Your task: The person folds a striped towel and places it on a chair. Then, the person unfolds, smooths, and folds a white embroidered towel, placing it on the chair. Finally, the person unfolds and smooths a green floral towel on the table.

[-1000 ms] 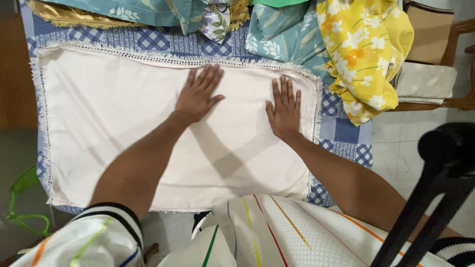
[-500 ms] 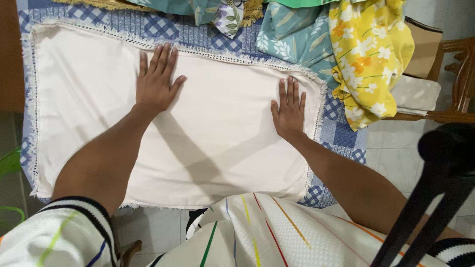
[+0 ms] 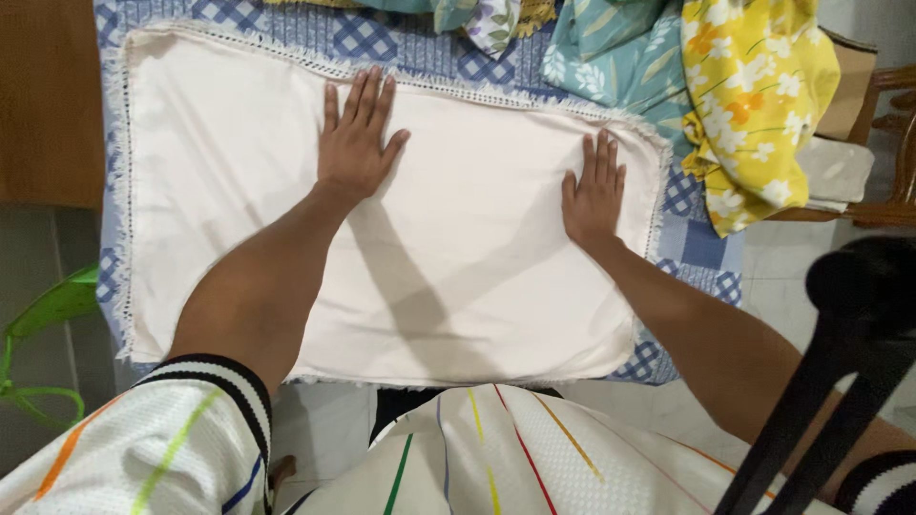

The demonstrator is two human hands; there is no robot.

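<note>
On a blue checked spread (image 3: 711, 250), my left hand (image 3: 355, 143) and right hand (image 3: 592, 195) press flat, fingers open, holding nothing, on a cream cloth (image 3: 458, 267) that looks light, limp, best lifted by its fringed corners.

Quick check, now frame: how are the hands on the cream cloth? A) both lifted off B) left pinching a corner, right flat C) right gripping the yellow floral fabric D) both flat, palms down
D: the left hand and the right hand both lie flat with fingers spread on the cream fringed cloth, apart from the yellow floral fabric.
</note>
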